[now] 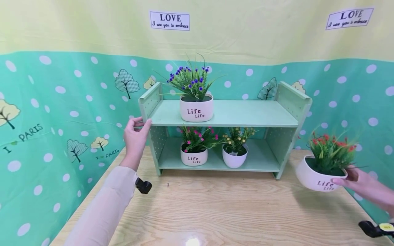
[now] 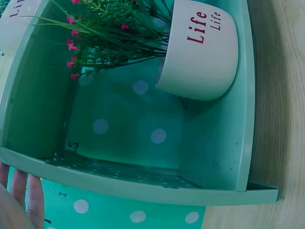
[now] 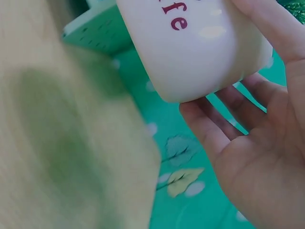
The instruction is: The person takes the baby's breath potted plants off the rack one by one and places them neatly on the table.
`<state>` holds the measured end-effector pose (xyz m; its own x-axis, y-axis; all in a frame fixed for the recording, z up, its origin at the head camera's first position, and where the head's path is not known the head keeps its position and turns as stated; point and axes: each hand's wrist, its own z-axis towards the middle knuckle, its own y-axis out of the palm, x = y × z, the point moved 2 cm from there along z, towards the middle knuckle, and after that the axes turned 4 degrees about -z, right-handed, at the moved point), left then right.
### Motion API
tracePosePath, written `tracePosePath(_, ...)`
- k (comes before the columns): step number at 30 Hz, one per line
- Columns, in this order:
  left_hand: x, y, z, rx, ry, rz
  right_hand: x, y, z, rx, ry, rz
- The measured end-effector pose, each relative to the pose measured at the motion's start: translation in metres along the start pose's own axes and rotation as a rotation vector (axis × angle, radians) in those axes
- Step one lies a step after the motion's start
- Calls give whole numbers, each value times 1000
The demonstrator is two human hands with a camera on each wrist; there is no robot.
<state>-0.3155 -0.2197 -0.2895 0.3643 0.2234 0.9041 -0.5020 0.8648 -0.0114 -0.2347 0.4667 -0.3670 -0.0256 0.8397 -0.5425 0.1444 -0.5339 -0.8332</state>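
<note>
At the right, my right hand (image 1: 360,182) grips a white "Life" pot with red flowers (image 1: 321,177) by its side, raised above the table and tilted. In the right wrist view the fingers lie under and along the pot (image 3: 200,52), the thumb across its other face. My left hand (image 1: 136,138) holds the left side panel of a green two-tier shelf (image 1: 246,112), thumb at the front edge and fingers on the outer side. On the top tier stands a white pot with purple flowers (image 1: 197,108). Below it is a white pot with pink flowers (image 1: 194,158).
A round white pot with yellow flowers (image 1: 235,159) stands on the lower tier, right of the pink one. The shelf rests on a wooden table (image 1: 221,208) near its back edge. A green dotted curtain (image 1: 70,102) hangs behind and at both sides.
</note>
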Motion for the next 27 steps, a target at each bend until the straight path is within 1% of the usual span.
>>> tracePosePath(2,0,0,0,2,0,-1,12,8,1,-17,-5,25)
tracePosePath(5,0,-1,-1,1,-1,-7,28,17,3,-66,24,70)
tracePosePath(7,0,-1,-1,2,-2,-7,36,23,5,-93,37,111)
tracePosePath(10,0,-1,0,0,0,-5,46,29,6,-135,67,203)
tracePosePath(12,0,-1,0,-1,3,-5,50,33,7,-156,69,253)
tracePosePath(13,0,-1,0,0,4,-6,53,34,7,-178,87,267)
tracePosePath(16,0,-1,0,4,6,-2,61,38,5,-238,134,269)
tracePosePath(19,0,-1,0,7,3,5,68,41,3,-298,169,240)
tracePosePath(22,0,-1,0,5,-1,6,73,46,2,-311,184,247)
tracePosePath(27,0,-1,1,1,-1,4,75,51,0,-308,228,259)
